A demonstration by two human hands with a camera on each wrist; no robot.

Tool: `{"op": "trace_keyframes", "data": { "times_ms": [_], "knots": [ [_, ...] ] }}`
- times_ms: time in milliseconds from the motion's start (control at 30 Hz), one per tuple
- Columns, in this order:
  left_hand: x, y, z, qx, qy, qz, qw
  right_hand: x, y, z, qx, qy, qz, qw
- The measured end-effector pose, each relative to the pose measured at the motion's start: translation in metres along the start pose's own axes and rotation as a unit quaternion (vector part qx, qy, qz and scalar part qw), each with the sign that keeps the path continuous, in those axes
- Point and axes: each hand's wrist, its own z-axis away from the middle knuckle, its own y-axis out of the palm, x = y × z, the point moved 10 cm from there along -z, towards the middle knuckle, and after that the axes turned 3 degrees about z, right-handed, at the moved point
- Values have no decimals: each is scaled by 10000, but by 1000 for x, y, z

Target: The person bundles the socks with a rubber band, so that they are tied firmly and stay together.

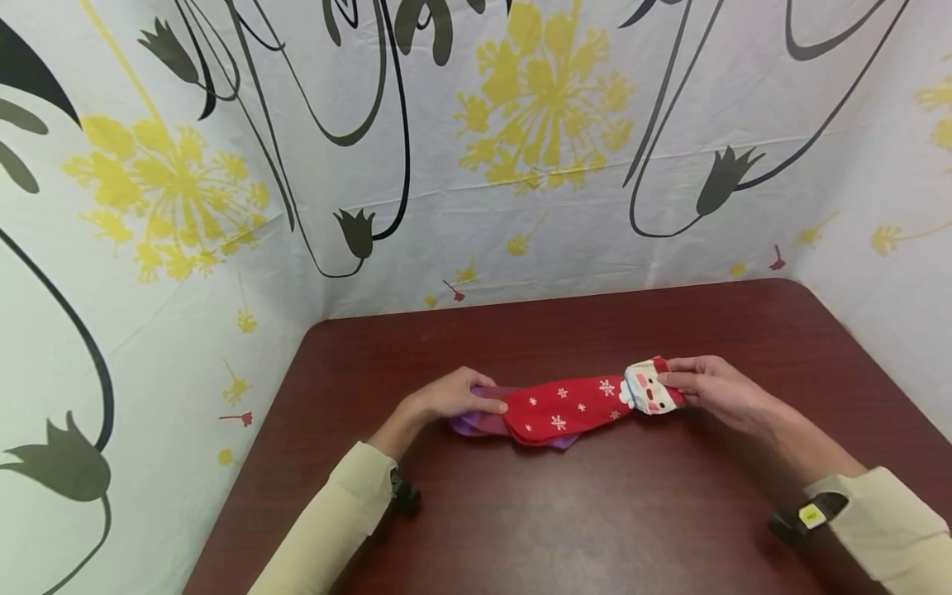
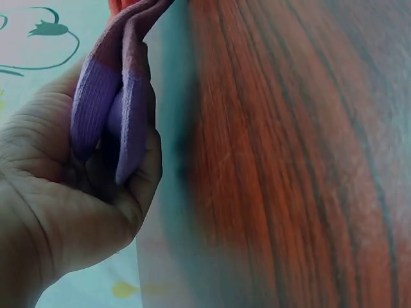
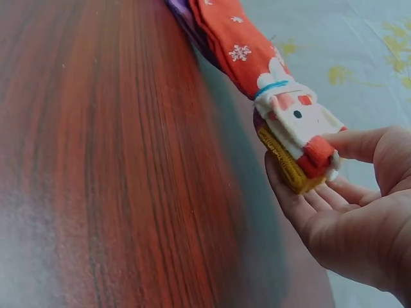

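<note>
A red sock [image 1: 568, 409] with white snowflakes and a Santa face at its cuff stretches between both hands, lying over a purple-and-mauve sock [image 1: 470, 423]. My left hand [image 1: 454, 392] grips the layered toe ends, its thumb close to the red sock's edge. In the left wrist view, two purple sock ends [image 2: 96, 109] fold side by side within the fingers. The right hand [image 1: 717, 388] pinches the Santa cuff [image 1: 649, 387] from its outer end, thumb on top and fingers below. A mustard-yellow ribbed layer [image 3: 282, 159] shows beneath that cuff in the right wrist view.
A dark reddish-brown table [image 1: 595, 512] lies under the hands. White fabric [image 1: 461, 231] printed with grey tulips and yellow flowers surrounds its back and sides. Black wrist cameras sit below the rolled beige sleeves [image 1: 349, 487].
</note>
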Motion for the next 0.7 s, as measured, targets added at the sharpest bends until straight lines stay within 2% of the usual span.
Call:
{"op": "trace_keyframes", "data": {
  "times_ms": [133,333,533,700],
  "knots": [
    [6,-7,2,-170,-50,300,9994,-3,-6,-4,-240,99,113,9996],
    [18,-18,4,-418,-178,390,9982,-5,-12,-12,-562,163,487,9971],
    [30,-37,6,-968,-353,275,9943,-5,-16,-19,-896,126,875,9920],
    [34,-49,10,-1262,-356,543,9899,-2,-19,-22,-1111,44,1015,9886]
  ]
}}
